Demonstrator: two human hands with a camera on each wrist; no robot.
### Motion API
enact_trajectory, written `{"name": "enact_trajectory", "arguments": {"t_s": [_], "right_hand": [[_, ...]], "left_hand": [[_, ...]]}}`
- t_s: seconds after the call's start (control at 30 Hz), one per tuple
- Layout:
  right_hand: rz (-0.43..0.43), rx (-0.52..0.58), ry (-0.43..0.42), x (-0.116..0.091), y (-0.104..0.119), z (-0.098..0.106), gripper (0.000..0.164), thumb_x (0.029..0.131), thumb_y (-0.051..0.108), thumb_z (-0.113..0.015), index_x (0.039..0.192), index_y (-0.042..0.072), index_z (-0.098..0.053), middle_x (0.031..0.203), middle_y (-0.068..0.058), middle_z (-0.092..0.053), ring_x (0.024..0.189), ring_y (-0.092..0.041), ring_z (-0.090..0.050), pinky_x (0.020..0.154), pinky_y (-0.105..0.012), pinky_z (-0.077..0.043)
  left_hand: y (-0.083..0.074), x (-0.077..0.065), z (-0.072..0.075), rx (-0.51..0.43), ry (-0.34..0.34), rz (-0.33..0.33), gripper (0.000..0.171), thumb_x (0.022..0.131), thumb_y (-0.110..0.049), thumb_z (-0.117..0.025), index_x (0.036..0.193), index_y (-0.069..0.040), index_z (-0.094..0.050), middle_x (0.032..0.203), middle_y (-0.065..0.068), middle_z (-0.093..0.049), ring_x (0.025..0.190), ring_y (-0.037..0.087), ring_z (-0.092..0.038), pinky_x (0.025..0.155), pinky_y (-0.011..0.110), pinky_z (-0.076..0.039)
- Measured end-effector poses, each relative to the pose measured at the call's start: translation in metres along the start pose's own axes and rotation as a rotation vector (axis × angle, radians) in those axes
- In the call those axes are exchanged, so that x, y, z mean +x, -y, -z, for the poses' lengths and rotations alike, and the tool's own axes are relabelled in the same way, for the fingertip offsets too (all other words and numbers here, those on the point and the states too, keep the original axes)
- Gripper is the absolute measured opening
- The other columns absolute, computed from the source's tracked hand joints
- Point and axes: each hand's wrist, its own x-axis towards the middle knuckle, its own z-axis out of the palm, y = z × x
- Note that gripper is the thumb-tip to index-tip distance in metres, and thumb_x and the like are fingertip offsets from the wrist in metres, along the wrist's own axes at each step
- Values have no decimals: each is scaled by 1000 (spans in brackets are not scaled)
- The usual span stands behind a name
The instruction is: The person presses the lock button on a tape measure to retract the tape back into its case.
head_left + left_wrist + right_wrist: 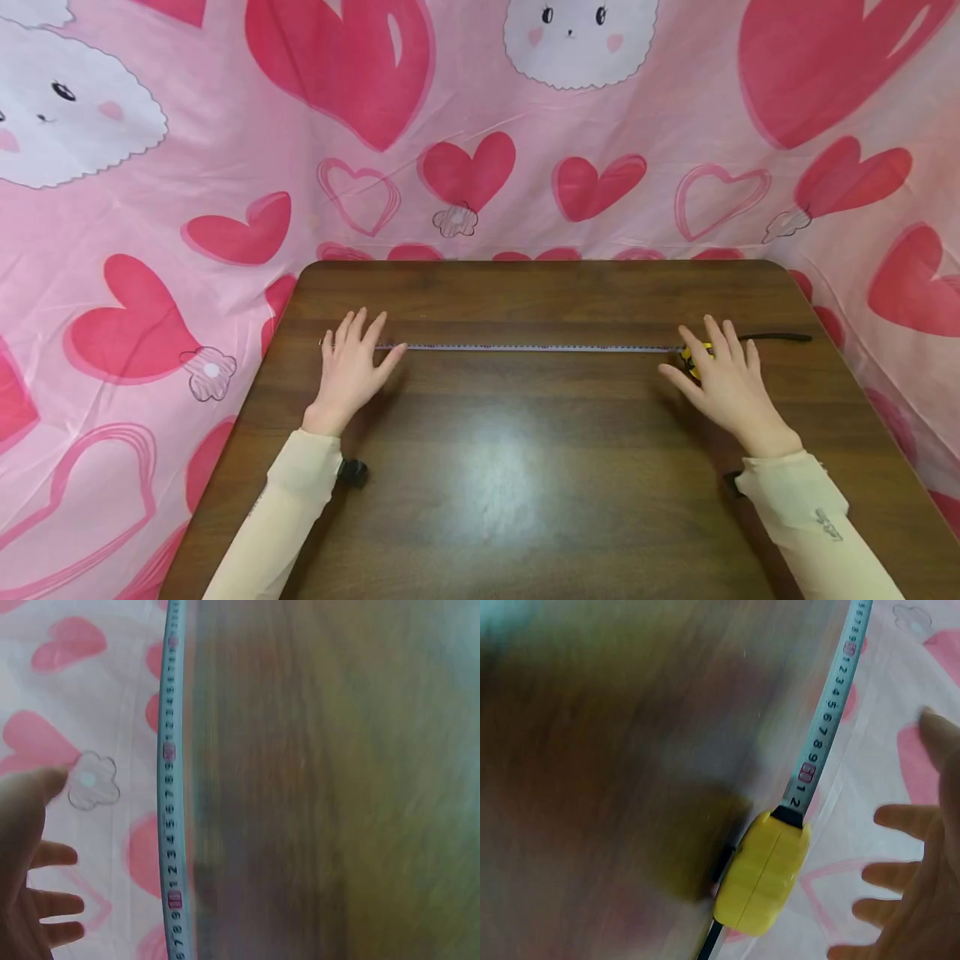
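A tape measure with a yellow case [688,364] lies on the brown wooden table, its pale blade [525,347] drawn out straight toward the left. My left hand [348,371] is spread over the blade's left end, covering part of it. In the left wrist view the fingers [58,904] stand apart from the numbered blade [171,802]. My right hand [727,383] hovers at the case with its fingers spread, hiding most of it in the head view. The right wrist view shows the whole yellow case [761,874], and those fingers [892,871] do not hold it.
A black strap [780,337] trails from the case to the right. The table [495,450] has rounded far corners, and a pink cloth [480,108] with hearts hangs behind it and at both sides. Dark wrist devices [352,472] show at both cuffs.
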Motion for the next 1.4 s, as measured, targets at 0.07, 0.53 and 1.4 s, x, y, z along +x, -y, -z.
{"name": "enact_trajectory", "arguments": {"t_s": [0.07, 0.53, 1.4], "right_hand": [[33, 4, 17, 3, -4, 1, 75, 103, 51, -62, 154, -1, -43, 160, -39, -25, 147, -61, -19, 111, -82, -15], [86, 22, 166, 19, -40, 6, 68, 97, 30, -75, 144, -10, -47, 146, -46, -37, 126, -68, -40, 95, -82, -36], [263, 158, 86, 20, -56, 0, 50, 83, -4, -83, 123, 7, -55, 117, -37, -56, 104, -58, -57, 80, -73, -48]], "left_hand": [[6, 4, 3, -37, -50, 6, 62, 100, -43, -67, 148, -4, -56, 150, 29, -48, 139, 49, -39, 110, 71, -30], [63, 7, 10, -82, 11, 167, 29, 100, -7, -60, 125, 7, -65, 125, 37, -54, 117, 57, -53, 95, 70, -45], [92, 7, 21, -108, 32, 217, 18, 98, 2, -59, 106, 8, -74, 108, 32, -71, 95, 48, -64, 87, 62, -51]]}}
